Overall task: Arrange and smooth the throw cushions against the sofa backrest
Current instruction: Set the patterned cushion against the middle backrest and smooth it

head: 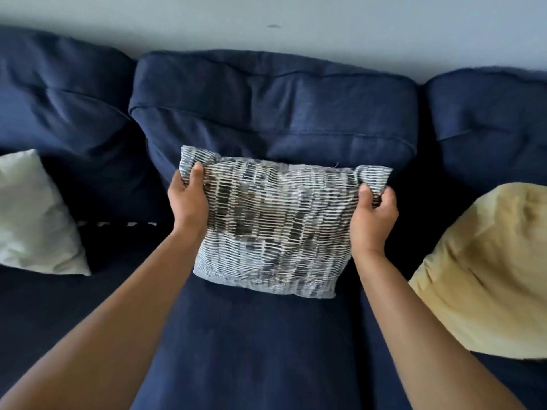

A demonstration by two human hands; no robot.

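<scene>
Grey-and-white patterned fabric throw cushion (266,229) pinched at both top corners by left hand (188,199) and right hand (373,216); placement step. Next: seat against navy sofa backrest (272,113), release, smooth.

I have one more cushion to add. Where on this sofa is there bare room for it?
Bare seat lies between the white cushion and the patterned cushion; the near seat is also open. Right is tighter: only a narrow strip before the yellow cushion.
</scene>
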